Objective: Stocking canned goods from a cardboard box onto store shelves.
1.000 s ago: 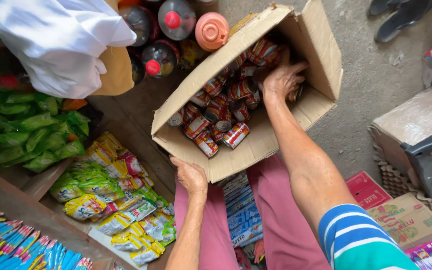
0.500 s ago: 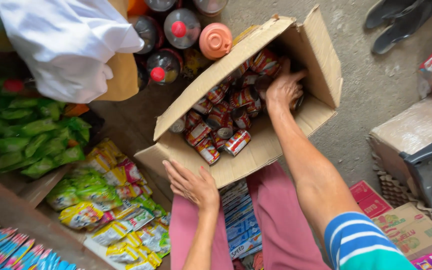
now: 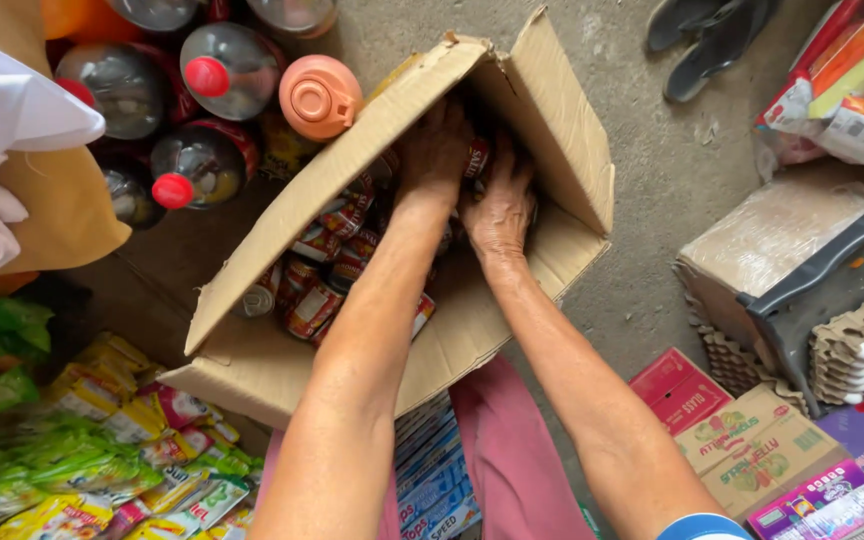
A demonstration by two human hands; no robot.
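Two bare forearms stretch straight out from the person into a tilted cardboard box (image 3: 252, 370) that rests across the lap, its open mouth facing up. The left hand (image 3: 434, 150) is sunk deepest, near the box's far corner, back of the hand up and fingers curled down among the cans (image 3: 317, 300). The right hand (image 3: 500, 205) lies just beside it, almost touching, knuckles up, fingers bent down over a red can at the far wall. Whether either grip is pinching a can or only resting on the pile cannot be told, since the fingertips are hidden. More red cans lie loose toward the box's lower side. Dark bottles (image 3: 202, 160) with red caps stand beyond the box on the floor, and snack packets (image 3: 102, 460) lie to the left.
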